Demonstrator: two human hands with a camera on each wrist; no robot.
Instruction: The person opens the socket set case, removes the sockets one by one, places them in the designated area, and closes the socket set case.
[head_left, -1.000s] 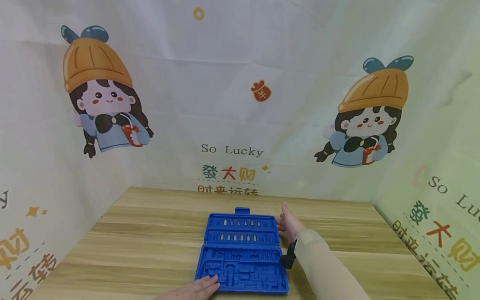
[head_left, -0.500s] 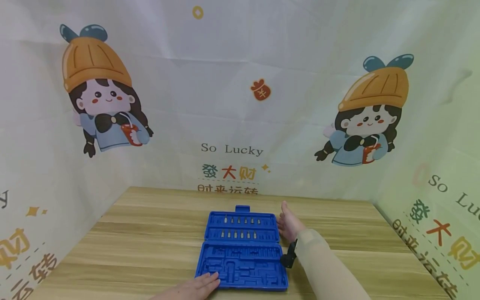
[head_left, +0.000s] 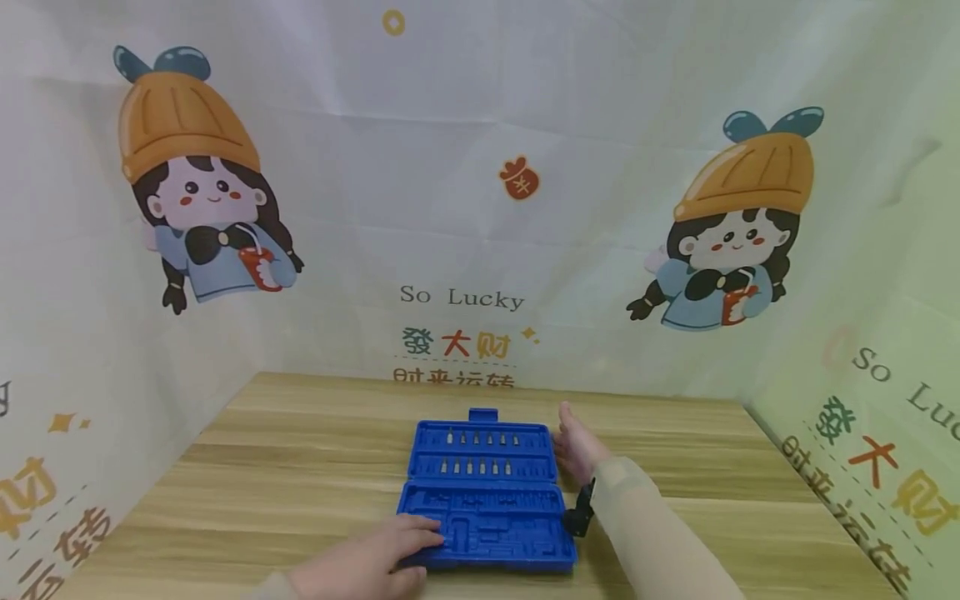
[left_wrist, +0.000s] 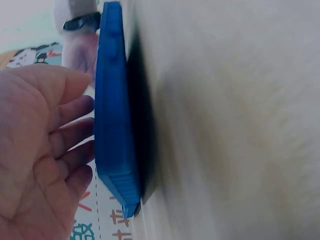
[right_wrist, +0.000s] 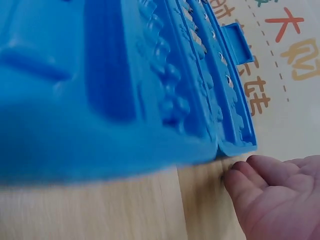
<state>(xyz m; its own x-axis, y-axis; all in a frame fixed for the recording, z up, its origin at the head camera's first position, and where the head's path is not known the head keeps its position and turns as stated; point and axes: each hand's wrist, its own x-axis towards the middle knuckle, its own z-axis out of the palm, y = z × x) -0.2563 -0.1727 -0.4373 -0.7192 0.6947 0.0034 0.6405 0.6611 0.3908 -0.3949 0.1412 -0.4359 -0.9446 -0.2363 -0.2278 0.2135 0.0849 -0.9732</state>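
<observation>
Hand (L) now further fwd, fingers loose, prob. touching open blue plastic case nr its near-L corner; R hand loose beside it.

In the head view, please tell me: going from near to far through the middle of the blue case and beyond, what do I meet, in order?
Case's near half → near row of bits → far row of bits → tab → printed backdrop.
</observation>
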